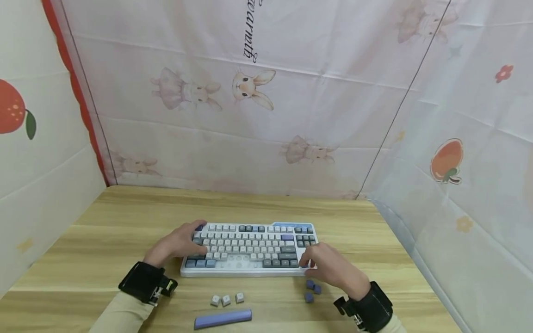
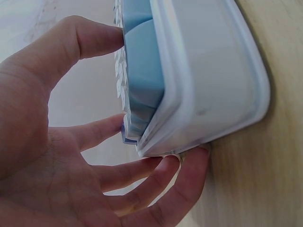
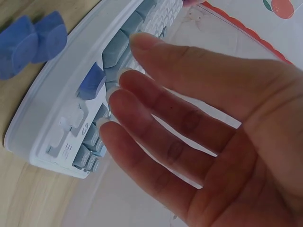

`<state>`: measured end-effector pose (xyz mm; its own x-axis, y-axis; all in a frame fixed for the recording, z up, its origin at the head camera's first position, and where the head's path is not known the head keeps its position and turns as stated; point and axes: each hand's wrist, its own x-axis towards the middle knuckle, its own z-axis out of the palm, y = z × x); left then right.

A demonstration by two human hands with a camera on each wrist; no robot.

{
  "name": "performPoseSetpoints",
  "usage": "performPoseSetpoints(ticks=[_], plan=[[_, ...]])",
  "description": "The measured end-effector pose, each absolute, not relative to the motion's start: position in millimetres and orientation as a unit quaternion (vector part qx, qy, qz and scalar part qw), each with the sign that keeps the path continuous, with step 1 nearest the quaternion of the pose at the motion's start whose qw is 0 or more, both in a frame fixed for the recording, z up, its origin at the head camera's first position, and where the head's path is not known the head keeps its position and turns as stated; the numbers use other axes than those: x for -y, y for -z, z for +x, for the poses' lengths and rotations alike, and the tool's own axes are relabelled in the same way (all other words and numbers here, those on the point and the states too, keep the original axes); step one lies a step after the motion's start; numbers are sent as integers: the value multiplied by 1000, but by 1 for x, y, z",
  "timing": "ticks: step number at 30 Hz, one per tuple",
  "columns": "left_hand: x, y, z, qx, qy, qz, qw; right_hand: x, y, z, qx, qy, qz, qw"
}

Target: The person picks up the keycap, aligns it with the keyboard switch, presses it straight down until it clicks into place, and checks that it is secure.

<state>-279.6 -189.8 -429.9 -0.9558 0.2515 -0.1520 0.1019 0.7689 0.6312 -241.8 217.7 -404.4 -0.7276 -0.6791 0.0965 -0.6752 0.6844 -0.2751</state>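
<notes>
A white keyboard [image 1: 245, 274] with white, grey and blue keycaps lies on the table. At its left end my left hand [image 1: 179, 243] holds it, thumb over the keys and fingers along the edge, one fingertip at a purple corner keycap [image 2: 128, 136]. My right hand [image 1: 329, 264] hovers over the lower right corner, thumb apart from loosely bent fingers, nothing between them. Below the fingertips, a blue-purple keycap [image 3: 93, 84] sits in the arrow-key area beside bare switch openings [image 3: 71, 120]. The bottom row has a bare translucent strip [image 1: 239, 263].
Several loose blue-purple keycaps [image 1: 309, 298] lie in front of the keyboard's right end. Three white keycaps [image 1: 226, 300] and a long purple spacebar keycap [image 1: 222, 319] lie nearer the front. Printed cloth [image 1: 208, 152] hangs behind the wooden table [image 1: 125, 212].
</notes>
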Motion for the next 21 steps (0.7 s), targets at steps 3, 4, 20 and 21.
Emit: performPoseSetpoints(ticks=[3,4,20,21], plan=[[189,429,-281,-934,-327,94,113,-220,403,-240,-917,146,-371,13],[189,429,-281,-933,-327,94,114,-221,402,-239,-917,147,-370,19],[189,430,-281,-934,-326,87,118,-226,402,-229,-922,145,-354,60],[189,430,-281,-934,-326,85,118,-226,402,-229,-921,146,-355,60]])
